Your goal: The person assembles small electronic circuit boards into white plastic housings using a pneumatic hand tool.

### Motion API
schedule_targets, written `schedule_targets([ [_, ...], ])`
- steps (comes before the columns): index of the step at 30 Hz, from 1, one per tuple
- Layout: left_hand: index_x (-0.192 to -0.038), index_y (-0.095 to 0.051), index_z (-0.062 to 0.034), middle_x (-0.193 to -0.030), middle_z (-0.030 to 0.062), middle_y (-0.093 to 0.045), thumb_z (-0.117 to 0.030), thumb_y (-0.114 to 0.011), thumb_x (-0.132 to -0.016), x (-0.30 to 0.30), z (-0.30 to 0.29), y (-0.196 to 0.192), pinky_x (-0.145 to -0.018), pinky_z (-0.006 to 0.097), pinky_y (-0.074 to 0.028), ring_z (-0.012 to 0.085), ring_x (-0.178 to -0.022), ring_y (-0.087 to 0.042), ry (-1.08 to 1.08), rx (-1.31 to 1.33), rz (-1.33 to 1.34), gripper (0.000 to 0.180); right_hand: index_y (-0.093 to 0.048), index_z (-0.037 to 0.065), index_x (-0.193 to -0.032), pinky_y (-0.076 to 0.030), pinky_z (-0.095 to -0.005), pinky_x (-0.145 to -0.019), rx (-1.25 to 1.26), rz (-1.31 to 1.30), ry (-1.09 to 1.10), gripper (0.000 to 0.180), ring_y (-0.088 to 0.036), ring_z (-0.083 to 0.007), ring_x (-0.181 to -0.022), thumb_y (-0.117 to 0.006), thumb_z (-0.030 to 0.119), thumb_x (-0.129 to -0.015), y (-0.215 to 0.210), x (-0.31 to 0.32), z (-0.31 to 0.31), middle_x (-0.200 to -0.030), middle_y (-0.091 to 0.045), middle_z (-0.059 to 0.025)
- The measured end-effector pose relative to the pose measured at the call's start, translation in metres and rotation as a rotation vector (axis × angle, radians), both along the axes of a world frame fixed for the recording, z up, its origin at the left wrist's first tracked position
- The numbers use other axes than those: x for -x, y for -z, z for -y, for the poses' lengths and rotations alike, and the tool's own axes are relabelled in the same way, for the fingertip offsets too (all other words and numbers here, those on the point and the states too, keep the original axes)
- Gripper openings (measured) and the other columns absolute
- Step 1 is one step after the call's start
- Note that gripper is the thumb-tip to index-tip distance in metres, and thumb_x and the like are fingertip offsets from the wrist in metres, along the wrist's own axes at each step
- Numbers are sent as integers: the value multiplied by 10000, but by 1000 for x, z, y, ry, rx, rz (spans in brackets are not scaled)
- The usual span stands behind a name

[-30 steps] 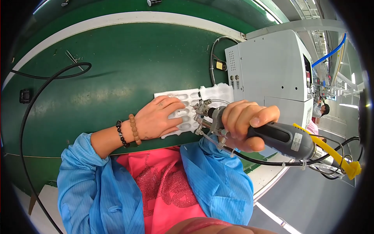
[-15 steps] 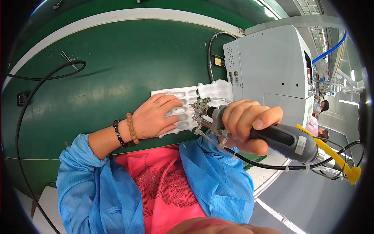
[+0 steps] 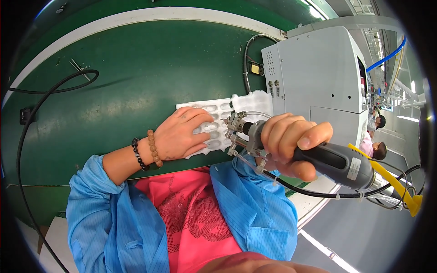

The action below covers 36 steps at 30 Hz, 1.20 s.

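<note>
head view: left fingers (image 3: 200,137) spread on white tray (image 3: 223,105), right fingers (image 3: 274,131) wrapped around grey tool (image 3: 348,166).

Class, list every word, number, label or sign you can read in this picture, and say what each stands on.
White sticker on the tool: too small to read.
Small labels on the grey machine: too small to read.
Studded design on the pink shirt: creased, not clearly legible.
No text can be quoted.
</note>
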<state>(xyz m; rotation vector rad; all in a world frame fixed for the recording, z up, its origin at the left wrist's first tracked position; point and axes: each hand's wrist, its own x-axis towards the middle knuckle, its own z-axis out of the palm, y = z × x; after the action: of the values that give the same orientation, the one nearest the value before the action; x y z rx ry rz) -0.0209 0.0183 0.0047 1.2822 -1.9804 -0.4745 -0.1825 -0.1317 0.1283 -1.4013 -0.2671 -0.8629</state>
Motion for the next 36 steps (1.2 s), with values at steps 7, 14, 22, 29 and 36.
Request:
schedule_targets([
  [7, -914, -671, -91, -1110, 86, -607, -171, -727, -781, -4, 24, -18, -938, 427, -456, 304, -1098, -546, -126, 145, -136, 165, -458, 42, -1019, -436, -286, -442, 20, 79, 60, 447, -518, -131, -475, -753, 341, -867, -9, 22, 4, -637, -541, -19],
  [14, -1016, -663, -40, -1037, 116, -634, -210, -744, -807, 18, 175, -21, -875, 374, -488, 311, -987, -565, -325, 255, -9, 282, -459, 44, -1017, -441, -290, -455, 56, 85, 89, 456, -523, -137, -473, -756, 354, -862, -16, 40, 6, -630, -541, -13],
  [22, -1025, -652, -21, -1010, 106, -633, -303, -767, -777, 42, 218, -1, -838, 388, -500, 290, -948, -581, -299, -14, 454, 393, -478, 48, -981, -460, -302, -468, 46, 103, 133, 491, -543, -158, -479, -794, 381, -807, -12, 49, 7, -622, -556, -20],
  [29, -1063, -641, -19, -1057, 121, -618, -46, -730, -778, 11, 126, -38, -767, 331, -549, 238, -928, -646, -224, 61, -279, 300, -494, 45, -979, -460, -306, -468, 19, 82, 93, 482, -551, -167, -491, -798, 373, -801, -11, 47, 10, -623, -558, -27],
  [36, -1144, -636, 8, -1137, 147, -622, 88, -720, -723, 6, 46, -62, -807, 314, -555, 233, -958, -664, -330, 127, -670, 436, -477, 50, -965, -443, -302, -451, 25, 80, 74, 498, -536, -159, -472, -805, 383, -795, -12, 42, 8, -617, -551, -22],
])
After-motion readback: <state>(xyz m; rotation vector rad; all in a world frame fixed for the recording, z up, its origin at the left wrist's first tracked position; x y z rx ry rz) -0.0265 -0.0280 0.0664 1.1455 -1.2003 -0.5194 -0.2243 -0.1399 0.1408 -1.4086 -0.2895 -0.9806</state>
